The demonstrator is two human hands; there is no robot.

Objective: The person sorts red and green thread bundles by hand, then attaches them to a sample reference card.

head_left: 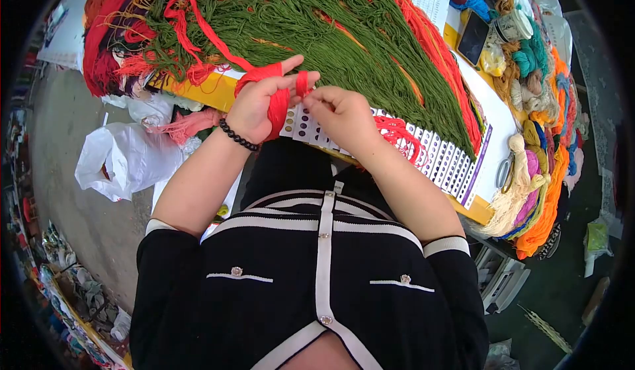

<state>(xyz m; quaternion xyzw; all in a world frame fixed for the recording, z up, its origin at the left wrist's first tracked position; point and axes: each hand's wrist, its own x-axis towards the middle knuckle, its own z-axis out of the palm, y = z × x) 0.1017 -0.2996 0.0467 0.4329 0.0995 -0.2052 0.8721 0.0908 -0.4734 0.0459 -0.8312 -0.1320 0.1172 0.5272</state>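
Note:
Red thread (278,110) is wrapped around my left hand (254,108), across the palm, with its fingers spread. A red loop also circles near the fingertips. Close beside it, my right hand (344,115) pinches the red thread between thumb and forefinger. From my left hand a red strand (211,36) runs up over the large heap of green thread (297,39). Under and beside my hands lies a white card (433,161) with rows of dark dots. A small tangle of red thread (400,137) rests on it, just right of my right hand.
A black phone (473,38), a roll of tape (514,26) and scissors (504,173) lie on the table's right side, near skeins of orange (546,218) and cream thread (516,198). A white plastic bag (126,158) stands on the floor at left.

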